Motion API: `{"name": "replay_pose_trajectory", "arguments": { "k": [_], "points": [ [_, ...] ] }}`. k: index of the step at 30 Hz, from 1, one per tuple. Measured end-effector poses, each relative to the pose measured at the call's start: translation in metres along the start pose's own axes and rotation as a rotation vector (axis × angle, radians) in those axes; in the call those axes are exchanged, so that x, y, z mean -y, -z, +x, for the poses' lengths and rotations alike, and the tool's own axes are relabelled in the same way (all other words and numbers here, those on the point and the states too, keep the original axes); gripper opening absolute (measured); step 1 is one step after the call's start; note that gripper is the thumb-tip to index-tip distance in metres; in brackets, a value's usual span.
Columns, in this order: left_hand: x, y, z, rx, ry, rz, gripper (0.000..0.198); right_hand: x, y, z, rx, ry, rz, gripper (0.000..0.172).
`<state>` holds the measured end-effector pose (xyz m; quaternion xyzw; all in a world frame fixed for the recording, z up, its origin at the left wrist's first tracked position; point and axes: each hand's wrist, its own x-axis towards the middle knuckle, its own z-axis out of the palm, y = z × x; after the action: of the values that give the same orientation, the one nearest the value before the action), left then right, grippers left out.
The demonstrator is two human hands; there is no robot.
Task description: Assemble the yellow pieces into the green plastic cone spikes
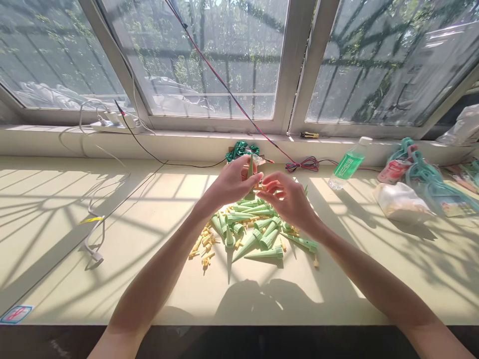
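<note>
My left hand point(236, 178) is closed around a pale green plastic watering spike point(251, 169), which stands upright with its point up. My right hand point(287, 198) meets it from the right, its fingertips pinched on a small yellow plastic valve piece point(258, 188) beside the spike. Whether the two parts touch is too small to tell. Below both hands lies a pile of green spikes point(250, 245) on the table. Loose yellow valve pieces point(206, 240) are scattered mostly at the pile's left, with a few among the spikes.
On the cream table point(149, 279), a bottle with a green label point(348, 165) stands at right, near a white plastic bag point(402, 202) and teal-strapped items point(430, 179). Dark green bunched material point(241, 149) and coiled wire point(305, 163) lie behind. A power strip point(116, 123) rests on the sill.
</note>
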<state>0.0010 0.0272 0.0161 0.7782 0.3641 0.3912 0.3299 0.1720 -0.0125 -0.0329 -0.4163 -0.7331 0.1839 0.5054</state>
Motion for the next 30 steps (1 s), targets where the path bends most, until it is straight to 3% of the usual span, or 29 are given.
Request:
{"name": "replay_pose_trajectory", "arguments": {
  "k": [14,30],
  "points": [
    [0.001,0.002,0.000,0.058,0.059,0.042,0.019,-0.003,0.009,0.005,0.106,0.184,-0.192,0.015],
    [-0.002,0.004,-0.003,0.080,0.035,0.123,0.019,0.000,0.012,0.004,0.206,0.121,-0.213,0.029]
  ]
}}
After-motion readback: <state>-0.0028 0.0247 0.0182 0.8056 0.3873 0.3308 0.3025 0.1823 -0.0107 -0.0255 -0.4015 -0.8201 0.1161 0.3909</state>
